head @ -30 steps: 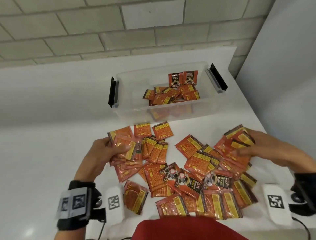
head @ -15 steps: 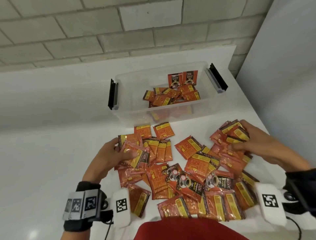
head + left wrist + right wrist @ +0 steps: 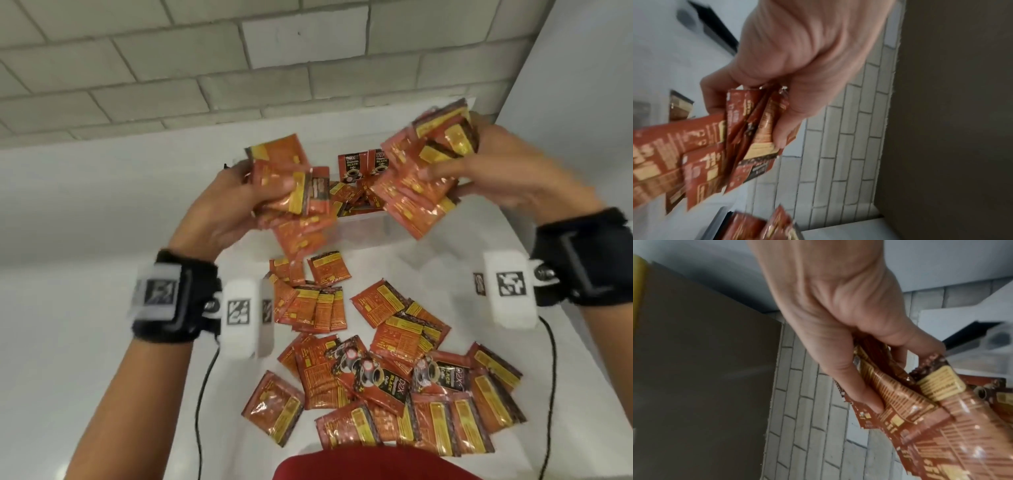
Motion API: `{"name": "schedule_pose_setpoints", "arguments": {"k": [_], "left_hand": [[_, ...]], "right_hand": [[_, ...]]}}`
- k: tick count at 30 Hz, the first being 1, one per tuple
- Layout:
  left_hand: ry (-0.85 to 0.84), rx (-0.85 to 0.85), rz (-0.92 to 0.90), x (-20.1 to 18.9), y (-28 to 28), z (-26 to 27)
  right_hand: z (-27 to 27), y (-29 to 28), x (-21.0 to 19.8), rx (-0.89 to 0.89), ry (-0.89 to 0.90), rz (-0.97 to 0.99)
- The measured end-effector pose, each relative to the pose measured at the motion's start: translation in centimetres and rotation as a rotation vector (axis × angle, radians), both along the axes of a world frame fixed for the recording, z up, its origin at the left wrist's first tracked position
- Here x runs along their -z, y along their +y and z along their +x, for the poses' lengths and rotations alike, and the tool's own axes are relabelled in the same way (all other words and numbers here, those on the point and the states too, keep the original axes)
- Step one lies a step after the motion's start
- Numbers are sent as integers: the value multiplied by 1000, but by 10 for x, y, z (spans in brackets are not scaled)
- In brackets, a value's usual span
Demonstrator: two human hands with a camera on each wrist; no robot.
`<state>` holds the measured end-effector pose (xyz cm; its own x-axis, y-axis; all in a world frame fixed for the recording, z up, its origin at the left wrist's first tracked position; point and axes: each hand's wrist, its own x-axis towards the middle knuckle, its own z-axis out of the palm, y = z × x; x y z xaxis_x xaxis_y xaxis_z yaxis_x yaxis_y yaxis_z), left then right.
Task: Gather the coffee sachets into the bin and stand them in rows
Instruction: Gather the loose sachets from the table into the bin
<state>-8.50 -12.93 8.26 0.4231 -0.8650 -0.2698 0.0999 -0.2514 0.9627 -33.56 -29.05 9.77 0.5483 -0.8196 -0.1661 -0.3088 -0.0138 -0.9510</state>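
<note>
Sachets point(image 3: 376, 387) loose on table point(image 3: 85, 342), before bin point(image 3: 363, 229)

Both sachet handfuls point(image 3: 421, 171) now above bin point(image 3: 359, 228)

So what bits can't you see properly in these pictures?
- Bin: head view; both handfuls of sachets cover most of it, so any rows inside are hidden.
- Left hand: its bunch overlaps, so no count.
- Right hand: its bunch is motion-blurred.
- Sachets on the table: the nearest ones are hidden by red clothing.
- Wrist views: blurred, print unreadable.
</note>
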Motion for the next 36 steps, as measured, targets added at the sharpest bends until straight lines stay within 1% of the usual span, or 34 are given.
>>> {"name": "schedule_pose_setpoints", "arguments": {"k": [2, 5, 7, 10, 11, 14, 16, 18, 19, 21, 23, 24, 25, 27, 29, 31, 33, 36], "left_hand": [[21, -37, 12, 2, -32, 3], [24, -20, 52, 6, -76, 3], [-7, -5, 116, 14, -100, 4], [74, 41, 244, 28, -119, 8], [68, 65, 280, 34, -122, 9], [-111, 173, 391, 41, -122, 10], [-237, 193, 415, 47, -123, 13], [-238, 200, 421, 53, -125, 17], [-277, 184, 434, 58, -128, 20], [-411, 183, 456, 58, -127, 22], [-504, 167, 430, 48, -122, 18], [-521, 144, 393, 43, -117, 14], [-512, 136, 352, 40, -113, 13], [-416, 120, 235, 31, -98, 7], [-383, 163, 129, 22, -71, -3], [-468, 226, 112, 16, -41, -15], [-571, 303, 165, 19, -13, -24], [-710, 422, 250, 38, 20, -30]], "right_hand": [[22, -17, 2, -14, -18, 33], [52, -39, 14, 0, -8, 71], [69, -50, 28, 17, 14, 97], [84, -59, 52, 28, 19, 163], [87, -59, 58, 26, 18, 184], [91, -61, 72, -2, 48, 205], [92, -65, 79, -37, 121, 179], [91, -66, 82, -77, 211, 99], [91, -67, 84, -88, 258, 46], [88, -66, 82, -116, 333, -54], [84, -64, 79, -130, 360, -121], [82, -60, 76, -123, 352, -149], [79, -56, 73, -108, 338, -190], [72, -42, 63, -75, 286, -286], [65, -19, 51, -87, 212, -346], [57, 8, 43, -164, 171, -359], [50, 32, 44, -286, 169, -343], [49, 58, 64, -498, 260, -299]]}}
